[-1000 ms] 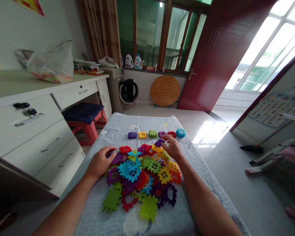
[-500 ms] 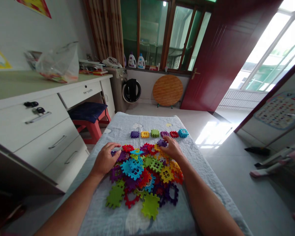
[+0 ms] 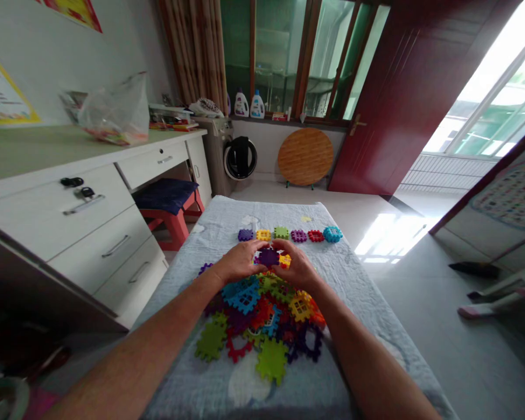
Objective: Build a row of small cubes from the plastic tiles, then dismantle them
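My left hand [image 3: 241,261] and my right hand [image 3: 294,267] meet above the far side of a heap of plastic interlocking tiles. Between them is a dark purple interlocking tile [image 3: 268,257], gripped from both sides with fingertips and thumbs. Whether it is one tile or several joined, I cannot tell. Below the hands lie loose tiles, among them a blue tile [image 3: 248,298], a yellow tile [image 3: 300,307], a lime-green tile [image 3: 272,360] and a red tile [image 3: 238,349]. My hands hide part of the heap's far side.
Beyond the hands, a row of small assembled blocks includes a purple block [image 3: 245,234], a green block [image 3: 281,233] and a blue block [image 3: 333,234]. A pale patterned cloth [image 3: 179,373] covers the table. A stool [image 3: 168,204] and drawers stand to the left.
My left hand has moved right from the heap's left edge, and my right hand has shifted slightly left. They now come together on a purple tile. The view has turned slightly left.
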`<state>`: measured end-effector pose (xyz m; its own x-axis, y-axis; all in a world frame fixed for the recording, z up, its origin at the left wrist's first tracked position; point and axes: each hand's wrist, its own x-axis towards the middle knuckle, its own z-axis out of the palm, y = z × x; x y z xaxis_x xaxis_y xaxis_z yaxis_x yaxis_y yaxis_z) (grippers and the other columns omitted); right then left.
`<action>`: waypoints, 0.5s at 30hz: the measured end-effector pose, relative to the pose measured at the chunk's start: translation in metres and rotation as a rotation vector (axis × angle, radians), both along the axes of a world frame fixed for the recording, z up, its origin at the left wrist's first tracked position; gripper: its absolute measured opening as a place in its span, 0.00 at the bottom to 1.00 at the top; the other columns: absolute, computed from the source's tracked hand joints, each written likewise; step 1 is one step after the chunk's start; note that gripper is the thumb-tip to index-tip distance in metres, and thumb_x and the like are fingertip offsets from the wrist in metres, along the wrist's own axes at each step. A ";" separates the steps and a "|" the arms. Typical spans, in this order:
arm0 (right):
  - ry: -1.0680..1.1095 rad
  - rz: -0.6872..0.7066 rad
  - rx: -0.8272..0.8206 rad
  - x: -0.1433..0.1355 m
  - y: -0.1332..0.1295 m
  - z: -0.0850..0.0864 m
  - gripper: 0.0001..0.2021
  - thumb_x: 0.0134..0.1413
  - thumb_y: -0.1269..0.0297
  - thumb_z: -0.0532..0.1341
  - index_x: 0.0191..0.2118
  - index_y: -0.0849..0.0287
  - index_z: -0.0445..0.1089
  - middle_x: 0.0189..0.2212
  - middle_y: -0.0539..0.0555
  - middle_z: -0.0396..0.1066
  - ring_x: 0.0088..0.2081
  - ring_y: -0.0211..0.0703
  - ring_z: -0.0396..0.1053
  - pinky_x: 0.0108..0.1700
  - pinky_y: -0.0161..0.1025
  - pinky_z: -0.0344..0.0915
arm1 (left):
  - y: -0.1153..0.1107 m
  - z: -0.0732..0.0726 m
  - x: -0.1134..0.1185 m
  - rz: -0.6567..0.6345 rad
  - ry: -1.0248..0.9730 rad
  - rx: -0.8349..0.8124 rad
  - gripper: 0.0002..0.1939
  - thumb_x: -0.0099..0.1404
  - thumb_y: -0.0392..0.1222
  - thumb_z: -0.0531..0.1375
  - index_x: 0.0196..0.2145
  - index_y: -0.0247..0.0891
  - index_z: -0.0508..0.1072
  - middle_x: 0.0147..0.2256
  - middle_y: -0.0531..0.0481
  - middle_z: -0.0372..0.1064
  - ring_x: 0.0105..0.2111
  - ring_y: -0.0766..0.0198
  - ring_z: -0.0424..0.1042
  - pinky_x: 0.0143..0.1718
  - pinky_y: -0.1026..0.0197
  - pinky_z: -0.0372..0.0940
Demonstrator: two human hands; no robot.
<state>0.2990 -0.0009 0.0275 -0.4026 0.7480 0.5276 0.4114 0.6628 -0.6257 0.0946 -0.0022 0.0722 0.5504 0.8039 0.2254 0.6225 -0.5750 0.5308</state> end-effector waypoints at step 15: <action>0.145 -0.396 -0.138 0.072 0.033 -0.015 0.15 0.49 0.63 0.57 0.44 0.60 0.68 0.35 0.55 0.72 0.28 0.39 0.67 0.31 0.38 0.65 | 0.077 0.006 -0.070 0.339 0.106 0.044 0.28 0.48 0.41 0.64 0.49 0.34 0.70 0.46 0.43 0.67 0.46 0.55 0.69 0.52 0.56 0.63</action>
<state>0.3712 0.0317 0.0130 -0.0001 0.8970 0.4421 0.5185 0.3781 -0.7669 0.0248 0.0745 0.0785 0.2763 0.9355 0.2201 0.8323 -0.3474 0.4319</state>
